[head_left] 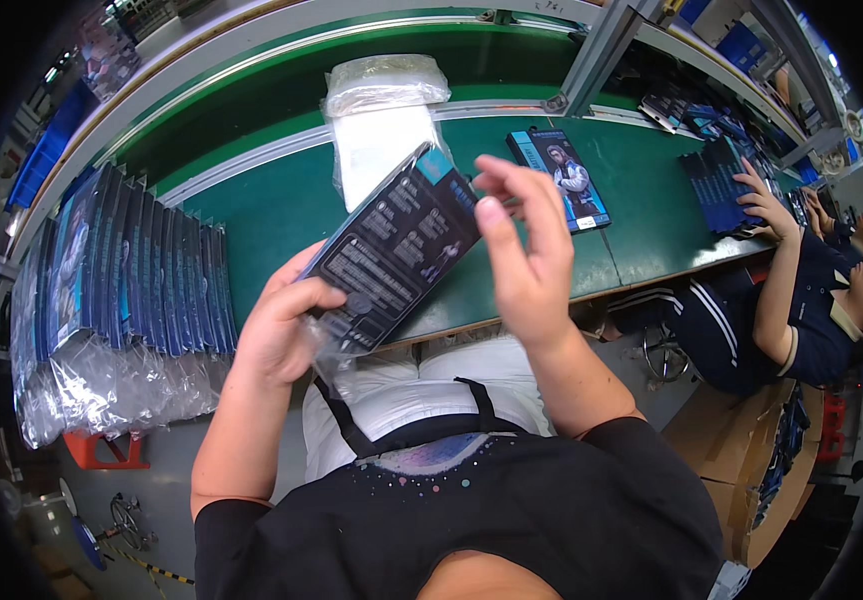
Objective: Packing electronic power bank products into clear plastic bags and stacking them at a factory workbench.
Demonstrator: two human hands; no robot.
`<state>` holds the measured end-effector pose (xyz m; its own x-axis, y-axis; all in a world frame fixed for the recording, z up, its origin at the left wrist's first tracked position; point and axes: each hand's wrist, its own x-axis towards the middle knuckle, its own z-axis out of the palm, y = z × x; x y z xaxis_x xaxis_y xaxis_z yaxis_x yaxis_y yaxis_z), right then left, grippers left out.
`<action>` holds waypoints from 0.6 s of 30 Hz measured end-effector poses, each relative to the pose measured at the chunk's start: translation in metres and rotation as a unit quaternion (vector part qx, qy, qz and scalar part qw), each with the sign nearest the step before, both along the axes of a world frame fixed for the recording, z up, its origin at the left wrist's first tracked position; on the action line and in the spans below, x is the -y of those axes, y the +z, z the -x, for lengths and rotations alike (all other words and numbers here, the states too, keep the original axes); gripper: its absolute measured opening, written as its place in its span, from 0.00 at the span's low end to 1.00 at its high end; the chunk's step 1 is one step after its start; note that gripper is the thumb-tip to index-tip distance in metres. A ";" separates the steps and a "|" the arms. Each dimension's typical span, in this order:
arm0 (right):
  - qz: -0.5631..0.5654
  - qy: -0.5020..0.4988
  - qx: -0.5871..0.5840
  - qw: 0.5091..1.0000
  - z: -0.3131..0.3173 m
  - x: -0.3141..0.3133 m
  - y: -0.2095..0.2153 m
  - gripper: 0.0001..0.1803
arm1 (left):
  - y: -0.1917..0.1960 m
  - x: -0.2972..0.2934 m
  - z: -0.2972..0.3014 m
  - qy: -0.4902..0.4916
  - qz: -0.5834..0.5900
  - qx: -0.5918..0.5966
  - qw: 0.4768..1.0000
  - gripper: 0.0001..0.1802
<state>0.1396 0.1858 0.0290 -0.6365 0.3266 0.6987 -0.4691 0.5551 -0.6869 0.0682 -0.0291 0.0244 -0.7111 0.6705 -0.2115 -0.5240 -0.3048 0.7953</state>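
- Hands at chest height above the near edge of a green workbench (281, 215).
- Left hand (276, 325): closed around the lower end of a dark flat box (396, 250), thumb across its printed back; the crinkled clear plastic sleeve (326, 345) at that end is pinched under the same grip.
- Right hand (521, 250): fingers held loosely together and upright, just beside the upper right edge of the box; thumb and fingertips meet at that corner, though whether they pinch it cannot be told.
- Dark flat box: tilted, its blue-topped end pointing up and away from the person, held in the air over the bench edge.
- Stack of clear bags (383, 130): lying on the bench beyond the box.
- Row of sleeved boxes (126, 290): standing on edge at the left.
- Single box (559, 178): lying face up on the bench to the right.
- Co-worker's hand (763, 205): resting on other boxes at the far right.
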 end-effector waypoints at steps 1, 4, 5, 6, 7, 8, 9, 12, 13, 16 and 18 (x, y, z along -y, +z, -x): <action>-0.011 -0.001 0.023 1.000 0.007 -0.008 -0.008 0.15 | 0.007 0.008 -0.003 0.004 0.006 -0.005 1.000 0.29; 0.135 0.189 0.144 0.962 0.012 -0.014 -0.017 0.08 | 0.014 0.030 -0.008 0.011 0.072 -0.041 0.996 0.30; 0.152 0.202 0.137 0.958 0.013 -0.012 -0.018 0.08 | 0.020 0.036 -0.011 0.025 0.091 -0.049 0.994 0.30; 0.128 0.205 0.145 0.960 0.011 -0.014 -0.020 0.06 | 0.027 0.039 -0.015 0.020 0.098 -0.058 0.993 0.29; 0.121 0.215 0.130 0.960 0.011 -0.013 -0.021 0.05 | 0.034 0.042 -0.017 0.018 0.106 -0.067 0.992 0.29; 0.173 0.241 0.156 0.942 0.006 -0.009 -0.017 0.05 | 0.042 0.045 -0.020 0.017 0.116 -0.075 0.990 0.29; 0.192 0.234 0.164 0.939 0.005 -0.006 -0.019 0.05 | 0.048 0.047 -0.022 0.015 0.128 -0.095 0.987 0.28; 0.398 0.239 0.233 0.855 0.005 0.001 -0.017 0.07 | 0.064 0.048 -0.034 0.056 0.168 -0.127 0.976 0.29; 0.441 0.272 0.233 0.823 0.006 0.002 -0.017 0.08 | 0.069 0.052 -0.038 0.077 0.184 -0.157 0.967 0.30; 0.522 0.310 0.219 0.764 0.009 0.003 -0.017 0.10 | 0.101 0.064 -0.051 0.155 0.230 -0.279 0.919 0.31; 0.522 0.271 0.192 0.785 0.012 0.001 -0.016 0.12 | 0.122 0.077 -0.066 0.304 0.245 -0.396 0.831 0.32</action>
